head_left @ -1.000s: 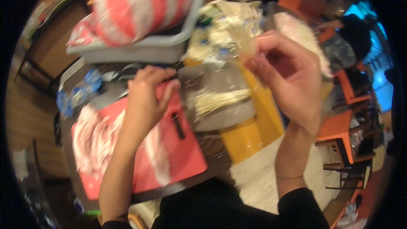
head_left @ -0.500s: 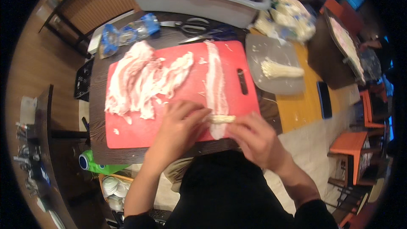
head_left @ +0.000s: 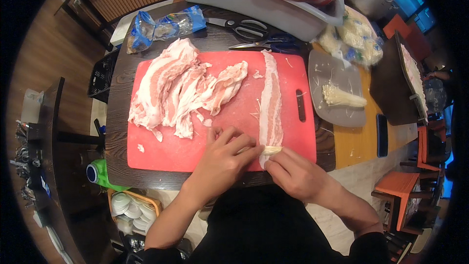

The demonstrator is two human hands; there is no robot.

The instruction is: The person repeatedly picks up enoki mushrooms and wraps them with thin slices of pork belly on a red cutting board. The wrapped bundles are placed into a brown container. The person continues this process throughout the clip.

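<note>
A long thin slice of fatty raw meat (head_left: 271, 102) lies lengthwise on the red cutting board (head_left: 234, 139). Across its near end rests a small bundle of enoki mushrooms (head_left: 272, 150). My left hand (head_left: 225, 154), fingers curled, pinches the bundle's left end. From the right, my right hand (head_left: 298, 173) closes on the other end, its fingertips also against the meat's near tip. Those fingertips partly cover the bundle. A heap of more raw meat slices (head_left: 178, 90) fills the board's left half. To the right, another enoki bunch (head_left: 343, 97) lies on a grey translucent lid or tray (head_left: 337, 117).
Behind the board are black-handled scissors (head_left: 246, 30), a second pair (head_left: 266, 45) and a blue-and-clear plastic package (head_left: 168, 24). A grey tub (head_left: 244, 0) stands farther back. Bagged enoki (head_left: 354, 39), a phone (head_left: 382, 135) and a dark container (head_left: 394, 80) are at the right.
The view has shifted, so the board sits farther right in it. Both hands have come closer together around the enoki, and less of the bundle and of the meat's near tip shows.
</note>
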